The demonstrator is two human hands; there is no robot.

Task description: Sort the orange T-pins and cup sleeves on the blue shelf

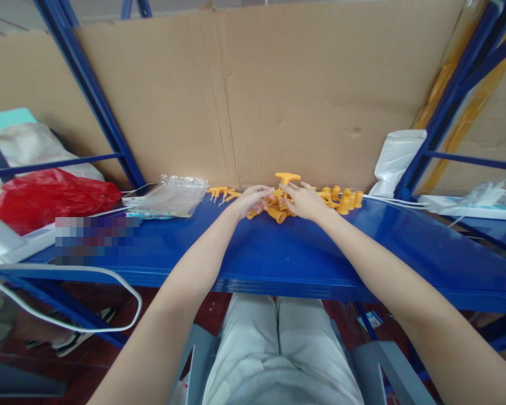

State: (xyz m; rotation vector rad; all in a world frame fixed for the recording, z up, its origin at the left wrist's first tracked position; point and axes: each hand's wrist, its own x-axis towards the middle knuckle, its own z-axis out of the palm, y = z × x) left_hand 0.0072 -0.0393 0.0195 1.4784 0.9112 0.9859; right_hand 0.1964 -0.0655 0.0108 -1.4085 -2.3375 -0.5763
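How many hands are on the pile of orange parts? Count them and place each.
2. The left hand rests on the pile's left side, the right hand on its right side, both touching the orange parts on the blue shelf. No other hand shows.

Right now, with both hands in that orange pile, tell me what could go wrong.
1. The left hand and right hand crowd the heap of orange parts. A nudge could send the rounded ones rolling across the blue shelf and off its front edge.
2. The T-shaped orange piece stands above the heap and may topple.
3. The white cable hangs in a loop below the shelf's front edge. It could snag and drag things down.
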